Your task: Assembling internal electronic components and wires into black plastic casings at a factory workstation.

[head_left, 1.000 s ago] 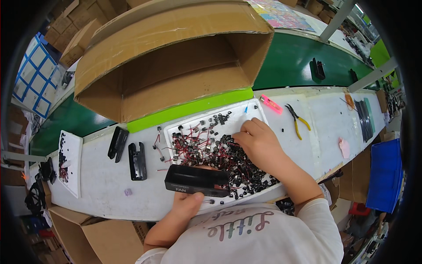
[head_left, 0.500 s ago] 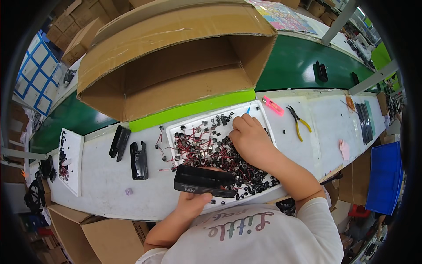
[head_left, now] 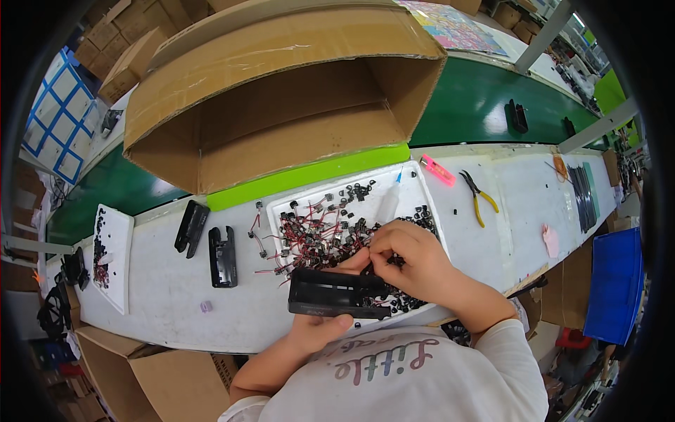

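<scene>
Both forearms came in from the lower edge, bent inward, short white sleeves at the upper arms. Left hand (head_left: 318, 329) was curled palm up, thumb pressed flat across the front, fingers hidden underneath in a grip. Right hand (head_left: 410, 257) sat just above it, knuckles up, fingertips (head_left: 375, 254) pinched together, pointing left.

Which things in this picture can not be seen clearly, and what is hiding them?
- Head view: the small part pinched by the right hand is covered by its fingers.
- Head view: the underside of the black plastic housing is hidden by the left hand.
- Head view: the wired parts in the white tray are too small to tell apart.
- Head view: the cardboard box hides the green conveyor belt behind it.
</scene>
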`<state>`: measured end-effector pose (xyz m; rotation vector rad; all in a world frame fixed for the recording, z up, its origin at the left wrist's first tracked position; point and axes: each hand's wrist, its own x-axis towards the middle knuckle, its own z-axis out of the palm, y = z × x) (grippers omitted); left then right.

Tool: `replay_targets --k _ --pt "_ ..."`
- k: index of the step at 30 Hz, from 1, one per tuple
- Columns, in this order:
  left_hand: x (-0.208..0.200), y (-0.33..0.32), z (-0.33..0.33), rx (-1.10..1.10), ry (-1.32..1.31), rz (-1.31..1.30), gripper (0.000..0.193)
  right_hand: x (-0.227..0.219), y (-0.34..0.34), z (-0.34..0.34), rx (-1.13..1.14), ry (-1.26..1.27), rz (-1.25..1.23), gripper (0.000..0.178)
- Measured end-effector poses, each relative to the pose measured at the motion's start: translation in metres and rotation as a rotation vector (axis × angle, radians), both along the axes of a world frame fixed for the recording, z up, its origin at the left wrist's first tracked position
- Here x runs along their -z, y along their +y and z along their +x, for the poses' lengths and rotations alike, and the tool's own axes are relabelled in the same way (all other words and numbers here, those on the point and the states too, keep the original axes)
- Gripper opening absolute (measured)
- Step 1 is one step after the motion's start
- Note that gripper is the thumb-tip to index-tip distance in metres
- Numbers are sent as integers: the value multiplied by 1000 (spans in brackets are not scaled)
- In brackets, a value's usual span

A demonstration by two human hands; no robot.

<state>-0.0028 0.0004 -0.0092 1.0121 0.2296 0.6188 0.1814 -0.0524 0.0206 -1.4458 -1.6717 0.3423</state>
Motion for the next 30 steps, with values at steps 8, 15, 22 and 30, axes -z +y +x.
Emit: replay_targets --k 8,15,22,30 --pt "-4 0 -2 19 -33 -467 62 -12 -3 6 -140 99 -60 16" --pt "1 0 0 56 -50 -474 58 -13 -3 11 -211 131 -81 15" --pt "-4 0 1 11 -27 -434 57 -11 -3 10 -185 -9 35 17" --pt "0 -1 -1 13 -55 -469 58 -12 -4 9 -182 80 -38 14"
